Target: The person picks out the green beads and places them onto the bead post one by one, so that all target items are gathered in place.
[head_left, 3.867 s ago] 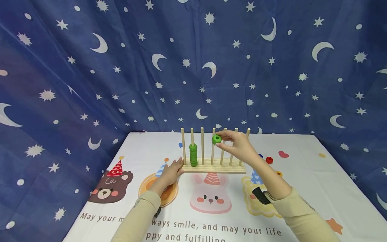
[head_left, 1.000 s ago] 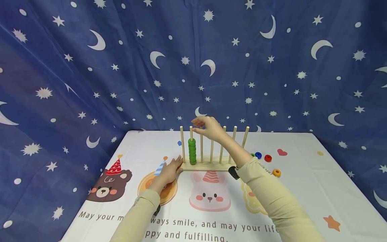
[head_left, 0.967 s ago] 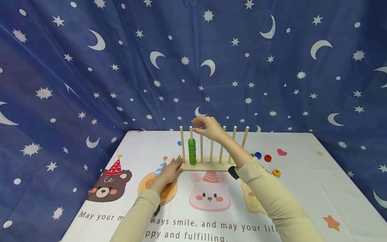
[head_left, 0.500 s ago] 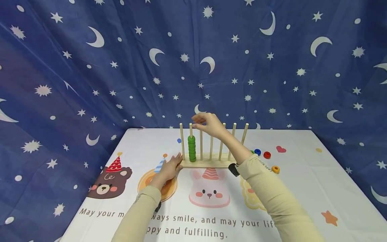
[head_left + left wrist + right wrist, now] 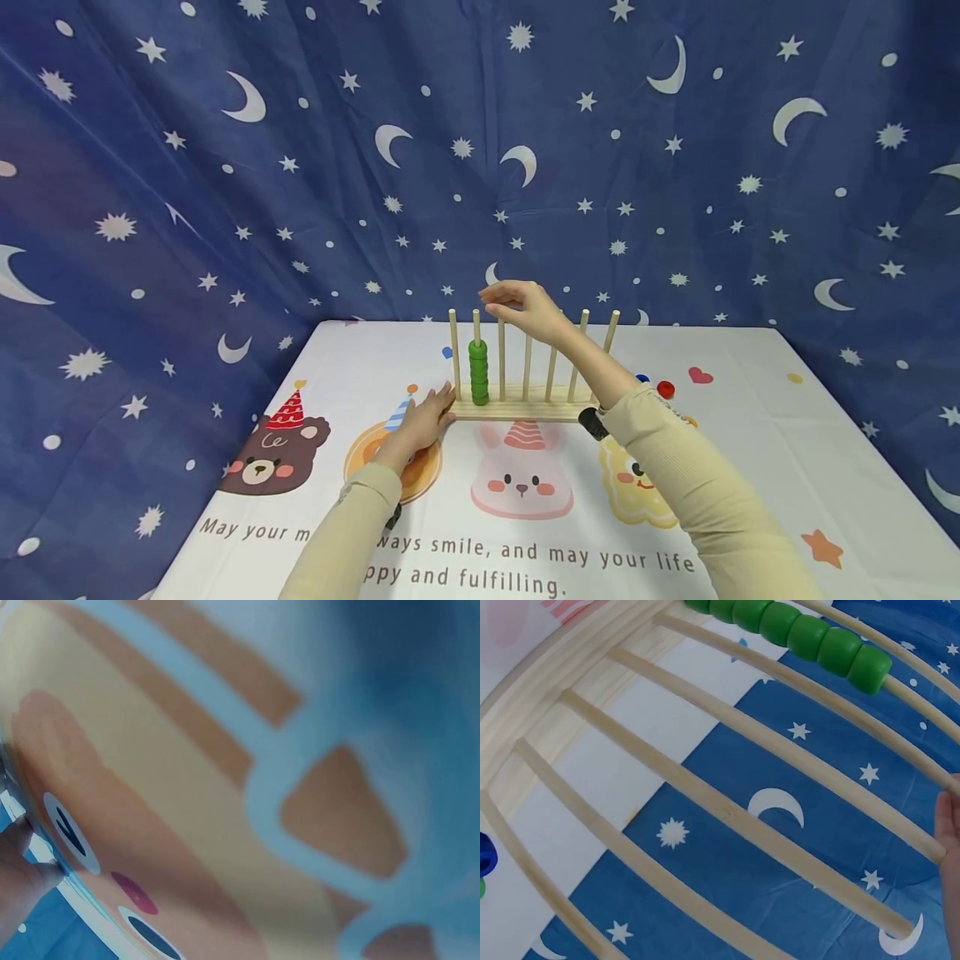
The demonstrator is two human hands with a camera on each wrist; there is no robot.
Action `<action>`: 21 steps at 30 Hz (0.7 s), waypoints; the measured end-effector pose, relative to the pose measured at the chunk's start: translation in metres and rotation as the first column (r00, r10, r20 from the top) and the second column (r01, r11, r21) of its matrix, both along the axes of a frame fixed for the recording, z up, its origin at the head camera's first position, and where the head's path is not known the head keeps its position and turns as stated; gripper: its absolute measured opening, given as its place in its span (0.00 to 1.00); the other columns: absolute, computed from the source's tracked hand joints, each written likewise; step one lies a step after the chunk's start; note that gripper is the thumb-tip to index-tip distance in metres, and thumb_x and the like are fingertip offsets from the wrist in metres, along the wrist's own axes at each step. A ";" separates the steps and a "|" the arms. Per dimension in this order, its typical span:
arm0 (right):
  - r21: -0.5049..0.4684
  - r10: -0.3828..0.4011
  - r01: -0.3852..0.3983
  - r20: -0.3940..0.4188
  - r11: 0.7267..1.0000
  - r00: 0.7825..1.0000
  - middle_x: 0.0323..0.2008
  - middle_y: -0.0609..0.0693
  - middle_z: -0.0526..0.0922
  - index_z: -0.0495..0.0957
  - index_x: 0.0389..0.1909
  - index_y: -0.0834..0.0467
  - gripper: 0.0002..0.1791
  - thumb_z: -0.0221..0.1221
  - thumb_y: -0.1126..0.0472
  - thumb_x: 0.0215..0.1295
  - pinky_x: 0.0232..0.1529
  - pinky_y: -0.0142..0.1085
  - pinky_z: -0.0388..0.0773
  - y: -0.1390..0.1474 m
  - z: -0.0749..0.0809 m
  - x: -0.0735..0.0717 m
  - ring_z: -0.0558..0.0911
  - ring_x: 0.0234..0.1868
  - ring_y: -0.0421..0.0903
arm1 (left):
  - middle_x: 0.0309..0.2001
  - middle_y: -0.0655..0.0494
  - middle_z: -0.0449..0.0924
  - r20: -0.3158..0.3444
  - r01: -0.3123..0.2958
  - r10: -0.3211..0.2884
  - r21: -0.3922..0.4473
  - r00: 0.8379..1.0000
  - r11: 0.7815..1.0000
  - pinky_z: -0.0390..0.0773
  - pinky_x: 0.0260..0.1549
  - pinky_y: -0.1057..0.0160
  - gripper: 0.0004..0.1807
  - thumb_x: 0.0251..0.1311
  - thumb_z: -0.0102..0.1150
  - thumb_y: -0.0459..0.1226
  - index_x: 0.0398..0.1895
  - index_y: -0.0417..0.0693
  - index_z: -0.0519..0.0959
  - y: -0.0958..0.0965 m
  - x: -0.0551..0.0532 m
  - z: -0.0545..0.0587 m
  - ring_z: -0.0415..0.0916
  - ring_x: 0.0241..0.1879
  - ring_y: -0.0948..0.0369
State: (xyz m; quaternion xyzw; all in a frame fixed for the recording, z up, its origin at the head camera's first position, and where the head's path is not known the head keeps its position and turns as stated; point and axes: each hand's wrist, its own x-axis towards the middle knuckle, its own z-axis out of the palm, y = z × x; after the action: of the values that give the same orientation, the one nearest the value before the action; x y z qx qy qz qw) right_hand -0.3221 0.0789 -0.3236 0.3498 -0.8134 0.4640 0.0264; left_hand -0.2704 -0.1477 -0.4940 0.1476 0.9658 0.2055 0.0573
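A wooden peg rack with several upright pegs stands on the table. Its second peg from the left carries a stack of green beads, also large in the right wrist view as green beads. My left hand rests at the rack's left end, fingertips touching the base. Beside the peg tops, just right of the stacked peg, hovers my right hand, fingers loosely extended and nothing seen between them. In the right wrist view only an edge of the right hand shows.
Right of the rack lie a red bead, a blue bead and a yellow bead partly behind the sleeve. A green bead peeks in at the right wrist view's edge. A starry blue curtain hangs behind the table.
Earlier my right hand pinched a green bead in front of the pegs; now that hand holds nothing and the green stack is one bead taller. Lately it has shifted slightly right. My left hand stays put.
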 end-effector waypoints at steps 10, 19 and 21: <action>-0.100 -0.015 0.010 -0.049 0.995 0.999 0.49 0.63 0.81 0.78 0.49 0.68 0.14 0.55 0.66 0.67 0.55 0.47 0.76 0.011 -0.002 0.006 0.81 0.51 0.56 | 0.72 0.44 0.54 0.010 0.003 -0.003 0.016 1.000 1.000 0.46 0.63 0.29 0.28 0.69 0.46 0.40 0.69 0.41 0.61 -0.001 0.000 -0.001 0.53 0.69 0.39; -0.075 -0.027 0.020 -0.091 0.997 0.996 0.49 0.60 0.82 0.78 0.50 0.65 0.13 0.55 0.67 0.66 0.57 0.46 0.75 0.020 -0.004 0.025 0.80 0.52 0.55 | 0.72 0.44 0.53 0.015 0.011 -0.012 0.029 1.000 1.000 0.46 0.63 0.29 0.28 0.68 0.47 0.41 0.70 0.42 0.60 -0.002 0.000 -0.005 0.53 0.69 0.39; -0.076 -0.031 0.023 -0.098 0.997 0.995 0.49 0.60 0.82 0.78 0.50 0.65 0.13 0.55 0.67 0.67 0.57 0.47 0.75 0.022 -0.004 0.030 0.80 0.53 0.55 | 0.72 0.44 0.54 0.006 0.009 -0.009 0.023 1.000 1.000 0.47 0.62 0.29 0.28 0.68 0.47 0.41 0.70 0.42 0.61 -0.003 0.000 -0.003 0.54 0.69 0.39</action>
State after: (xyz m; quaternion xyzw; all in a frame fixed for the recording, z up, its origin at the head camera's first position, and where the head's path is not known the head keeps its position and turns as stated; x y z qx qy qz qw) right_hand -0.2925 0.1009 -0.3278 0.3601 -0.7979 0.4758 0.0859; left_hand -0.2706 -0.1503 -0.4975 0.1520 0.9625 0.2167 0.0594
